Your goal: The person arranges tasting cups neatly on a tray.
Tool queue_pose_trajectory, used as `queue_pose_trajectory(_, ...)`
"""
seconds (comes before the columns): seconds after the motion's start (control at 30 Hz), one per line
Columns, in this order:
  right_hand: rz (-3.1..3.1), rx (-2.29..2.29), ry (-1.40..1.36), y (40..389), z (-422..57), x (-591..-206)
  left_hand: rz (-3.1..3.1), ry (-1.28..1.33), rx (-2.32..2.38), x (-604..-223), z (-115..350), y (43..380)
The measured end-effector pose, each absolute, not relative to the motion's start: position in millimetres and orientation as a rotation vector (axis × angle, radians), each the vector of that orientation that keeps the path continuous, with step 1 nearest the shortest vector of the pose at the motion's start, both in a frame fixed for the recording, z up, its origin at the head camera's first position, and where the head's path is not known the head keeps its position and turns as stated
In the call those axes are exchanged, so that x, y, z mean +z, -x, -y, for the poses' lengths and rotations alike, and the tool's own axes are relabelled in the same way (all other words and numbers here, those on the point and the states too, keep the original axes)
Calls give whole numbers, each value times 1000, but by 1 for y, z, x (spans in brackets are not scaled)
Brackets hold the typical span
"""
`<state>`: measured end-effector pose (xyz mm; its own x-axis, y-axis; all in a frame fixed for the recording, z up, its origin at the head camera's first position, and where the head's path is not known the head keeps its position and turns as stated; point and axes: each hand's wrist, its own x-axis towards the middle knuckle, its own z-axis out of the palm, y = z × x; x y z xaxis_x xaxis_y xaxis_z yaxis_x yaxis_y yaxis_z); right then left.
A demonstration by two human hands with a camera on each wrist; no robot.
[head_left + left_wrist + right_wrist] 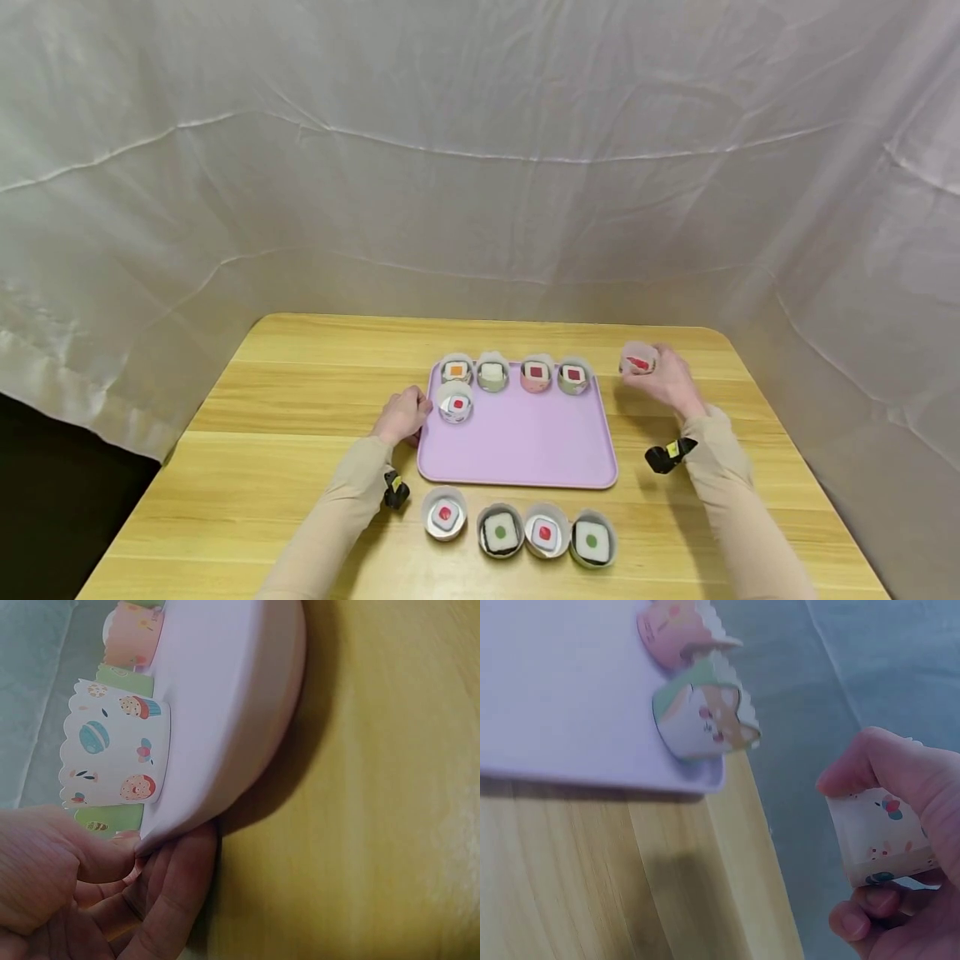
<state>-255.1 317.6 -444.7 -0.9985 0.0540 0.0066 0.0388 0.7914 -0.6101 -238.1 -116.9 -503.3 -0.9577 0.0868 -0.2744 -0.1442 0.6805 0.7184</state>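
Note:
My left hand (405, 414) pinches the left edge of a lilac tray (532, 442), thumb over the rim and fingers beneath it in the left wrist view. Off the tray's back right corner, my right hand (670, 379) holds a white printed paper cupcake cup (889, 832) up above the table. Something red shows inside that cup in the head view. Closest to the left hand on the tray stands a white cup (112, 746) with a red-centred sushi-like piece (457, 404). A green cup with a dog face (705, 720) sits at the tray's back right corner.
Along the tray's back edge stand an orange-centred piece's cup (457, 381), a plain white piece's cup (492, 383) and a pink cup (536, 385). Several filled cups, among them a green-centred one (501, 546), line the table (315, 400) in front. Grey curtains (480, 208) surround it.

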Motion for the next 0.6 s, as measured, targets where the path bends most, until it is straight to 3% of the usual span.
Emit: queue_pose_trajectory(0.6, 3003, 1011, 27, 245, -280, -436, -2614, 37, 1146, -503, 117, 238)
